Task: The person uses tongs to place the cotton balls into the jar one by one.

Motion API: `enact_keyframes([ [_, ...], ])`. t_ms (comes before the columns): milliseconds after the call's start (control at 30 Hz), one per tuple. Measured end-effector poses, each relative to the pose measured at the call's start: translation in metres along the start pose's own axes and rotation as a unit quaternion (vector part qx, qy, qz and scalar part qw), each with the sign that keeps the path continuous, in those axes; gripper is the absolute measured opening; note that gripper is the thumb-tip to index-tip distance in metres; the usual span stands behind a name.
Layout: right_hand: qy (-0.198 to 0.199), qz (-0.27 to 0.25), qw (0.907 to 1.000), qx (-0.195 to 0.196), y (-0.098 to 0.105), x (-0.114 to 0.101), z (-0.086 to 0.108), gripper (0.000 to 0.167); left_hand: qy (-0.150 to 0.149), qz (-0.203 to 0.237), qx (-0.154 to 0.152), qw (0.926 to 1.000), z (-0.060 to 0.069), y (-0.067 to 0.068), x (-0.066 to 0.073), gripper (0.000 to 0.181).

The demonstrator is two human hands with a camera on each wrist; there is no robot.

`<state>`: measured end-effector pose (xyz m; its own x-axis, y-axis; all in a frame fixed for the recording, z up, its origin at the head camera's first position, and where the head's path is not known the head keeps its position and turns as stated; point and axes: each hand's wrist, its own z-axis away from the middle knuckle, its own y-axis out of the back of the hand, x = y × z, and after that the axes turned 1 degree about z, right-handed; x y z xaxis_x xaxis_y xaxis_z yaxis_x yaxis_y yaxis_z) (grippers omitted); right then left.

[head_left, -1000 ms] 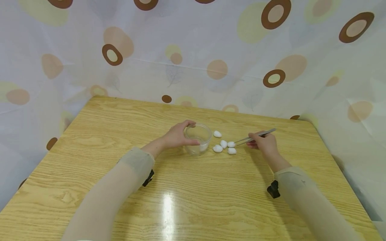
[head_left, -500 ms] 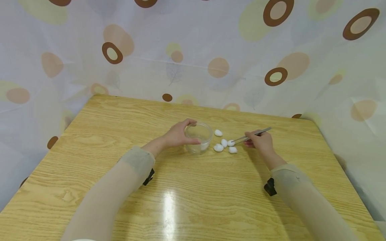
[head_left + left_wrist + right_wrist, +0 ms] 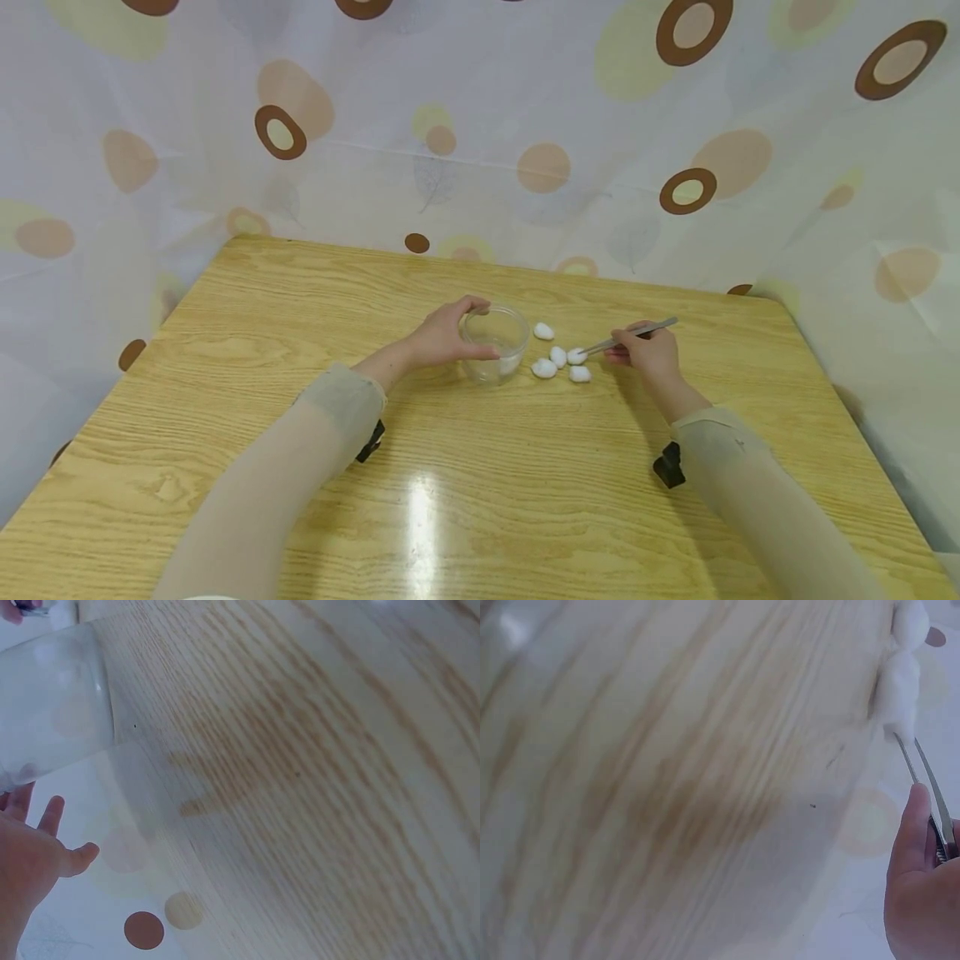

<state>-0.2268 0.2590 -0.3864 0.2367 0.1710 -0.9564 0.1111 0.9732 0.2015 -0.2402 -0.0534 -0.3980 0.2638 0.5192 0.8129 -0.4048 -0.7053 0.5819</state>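
Observation:
In the head view my left hand grips a clear round plastic tub by its side, thumb in front and fingers behind. A whitish patch shows through its lower wall; I cannot tell what it is. My right hand holds metal tweezers, their tips at a white cotton ball. Several more cotton balls lie between the tub and the tweezers. In the right wrist view the tweezers reach the end of a cotton ball. The left wrist view shows part of the tub.
Everything stands on a wood-grain table. A pale patterned curtain hangs behind the table's back edge and along its sides. Each wrist wears a small black camera mount.
The tweezers' tips have come together at the cotton ball, having stood apart around it. My right hand has moved slightly left. My left hand stays on the tub.

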Motion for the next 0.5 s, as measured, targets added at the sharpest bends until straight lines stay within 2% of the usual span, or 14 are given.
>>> enact_keyframes([
  [267, 0.008, -0.034, 0.9992, 0.019, 0.006, -0.004, 0.000, 0.010, -0.001, 0.000, 0.005, 1.0000, 0.001, 0.000, 0.001, 0.078],
  [500, 0.003, -0.070, 0.9975, 0.009, 0.012, -0.010, 0.004, 0.010, -0.001, 0.001, 0.000, 1.0000, 0.001, 0.000, 0.002, 0.078],
])
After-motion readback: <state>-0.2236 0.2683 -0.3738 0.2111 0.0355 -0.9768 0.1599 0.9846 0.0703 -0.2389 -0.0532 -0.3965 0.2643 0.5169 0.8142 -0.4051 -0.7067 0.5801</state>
